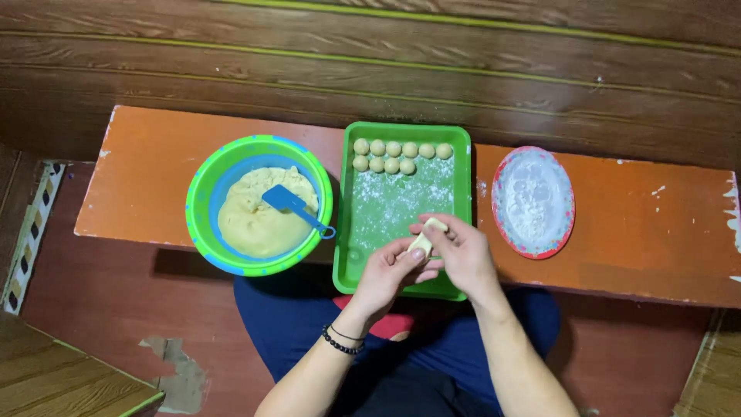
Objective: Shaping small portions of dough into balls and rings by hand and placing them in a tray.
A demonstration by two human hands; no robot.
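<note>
packages: none in view
labels: none in view
signs: none in view
screens: none in view

A small piece of dough [423,243] is pinched between the left hand [384,276] and right hand [461,253] over the near edge of a green tray [460,177], with a dough-filled bowl [202,202] seen to the left.
</note>
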